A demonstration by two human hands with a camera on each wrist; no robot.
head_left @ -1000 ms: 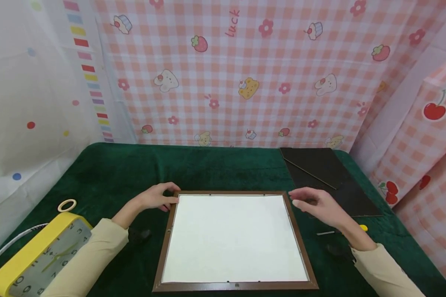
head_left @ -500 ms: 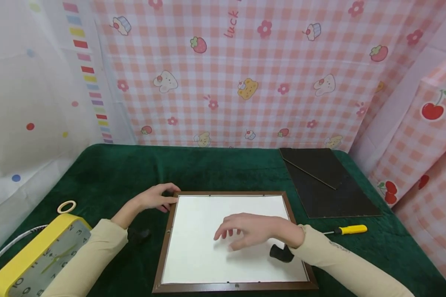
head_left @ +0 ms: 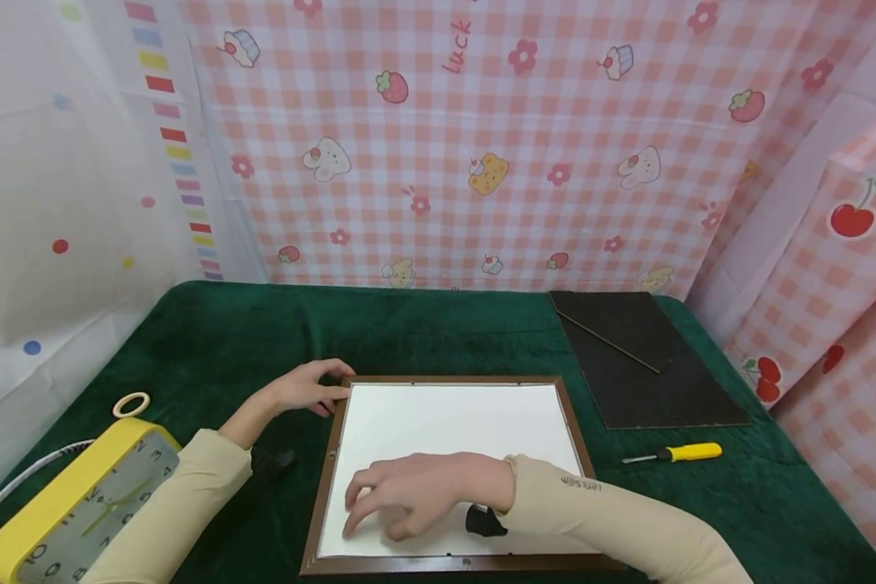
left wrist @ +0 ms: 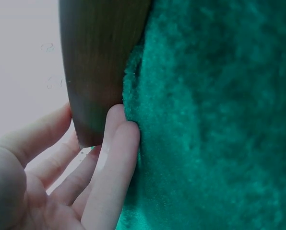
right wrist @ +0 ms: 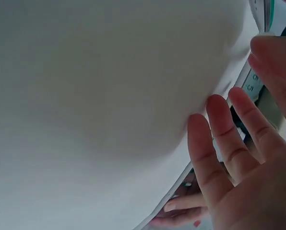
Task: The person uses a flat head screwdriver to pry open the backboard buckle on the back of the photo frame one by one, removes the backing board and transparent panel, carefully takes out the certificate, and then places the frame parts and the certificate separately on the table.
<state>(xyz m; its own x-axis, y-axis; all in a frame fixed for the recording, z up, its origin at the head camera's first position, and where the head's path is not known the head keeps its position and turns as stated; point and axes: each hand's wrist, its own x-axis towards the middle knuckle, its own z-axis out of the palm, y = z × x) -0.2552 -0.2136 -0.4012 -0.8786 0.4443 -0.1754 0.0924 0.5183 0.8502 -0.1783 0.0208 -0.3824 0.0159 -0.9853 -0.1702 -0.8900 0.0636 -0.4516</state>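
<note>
A brown picture frame (head_left: 330, 462) lies flat on the green cloth, with a white sheet (head_left: 474, 418) filling its inside. At its far left corner my left hand (head_left: 310, 389) holds the frame; the left wrist view shows the thumb on one side of the brown rail (left wrist: 97, 57) and fingers on the other. My right hand (head_left: 427, 491) is over the sheet's near left part, palm down with fingers spread and loosely bent. In the right wrist view its fingertips (right wrist: 197, 122) are right at the white surface, holding nothing.
Right of the frame lies a screwdriver (head_left: 693, 452) with a yellow handle. Behind it is a black board (head_left: 657, 397) with a thin strip across it. A yellow clock (head_left: 80, 495) and a pale ring (head_left: 131, 404) are at the left.
My right hand has moved from beside the frame's far right corner, across the white sheet, to its near left part. The left hand has stayed at its corner.
</note>
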